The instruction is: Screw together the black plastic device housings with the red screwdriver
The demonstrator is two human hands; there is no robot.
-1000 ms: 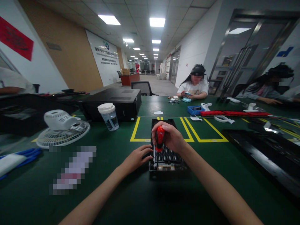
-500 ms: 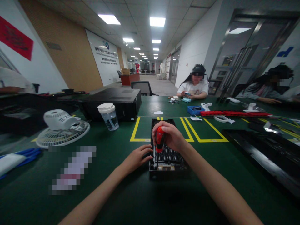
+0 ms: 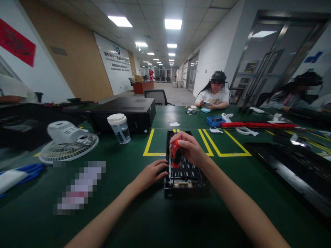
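My right hand (image 3: 190,148) is wrapped round the red and black handle of a screwdriver (image 3: 176,155), held upright. Its dark shaft points down at the near left part of a black case (image 3: 186,193), where the tip is hard to make out. Rows of rounded black shapes fill the case, and a pale strip (image 3: 183,185) lies near its front edge. Against the left side of the case rests my left hand (image 3: 153,173), fingers stretched out and holding nothing.
To the left stand a clear cup with a white lid (image 3: 120,129), a white fan (image 3: 68,143) and a large black box (image 3: 124,112). A long black panel (image 3: 289,175) lies at right. Beyond are a blue tray (image 3: 215,121) and a seated person (image 3: 214,94) holding a phone.
My right hand has turned slightly with the screwdriver handle, its fingers shifting a little on the grip. The left hand and the case stay in place.
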